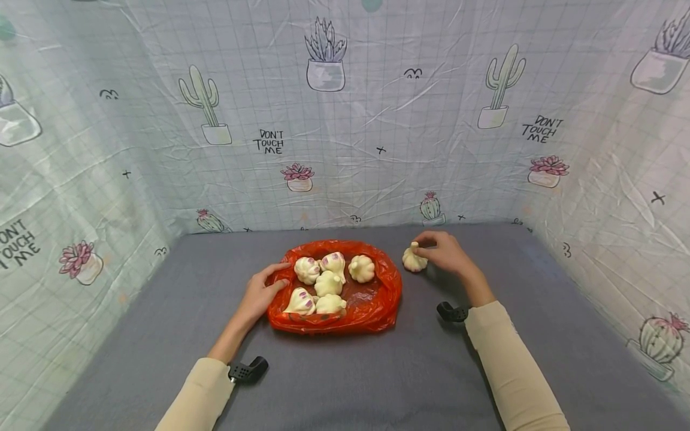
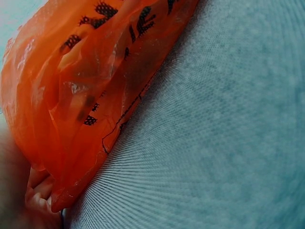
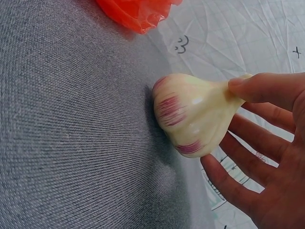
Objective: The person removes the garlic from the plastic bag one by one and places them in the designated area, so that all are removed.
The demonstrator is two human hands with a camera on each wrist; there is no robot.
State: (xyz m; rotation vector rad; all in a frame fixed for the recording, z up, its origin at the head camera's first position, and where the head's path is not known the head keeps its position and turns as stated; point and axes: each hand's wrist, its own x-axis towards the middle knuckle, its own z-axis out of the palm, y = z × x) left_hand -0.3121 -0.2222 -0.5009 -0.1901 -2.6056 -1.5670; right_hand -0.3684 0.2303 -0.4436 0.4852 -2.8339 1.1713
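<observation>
The right hand (image 1: pixel 447 251) pinches a lone garlic bulb (image 3: pixel 195 114) by its narrow neck, thumb on one side, the other fingers spread behind and beneath it. That bulb sits low at the table (image 1: pixel 334 383), just right of an open red plastic bag (image 1: pixel 389 293). The left hand (image 1: pixel 264 287) lies at the bag's left rim with thumb and forefinger apart; the wrist view is mostly filled by plastic, so I cannot tell whether it pinches the rim or only rests against it.

The step in hand looks to be handling this single bulb while the bag is steadied. From here, a lift would call for a firm pinch, since the smooth neck could slip; a release, for the base to be settled first.

The bag is thin, crinkled and glossy, its mouth rolled back, with black print outside. Six more garlic bulbs (image 1: pixel 328 284) lie inside, cream-coloured, rounded and lobed, some streaked purple. Finely ribbed grey cloth covers the table.
</observation>
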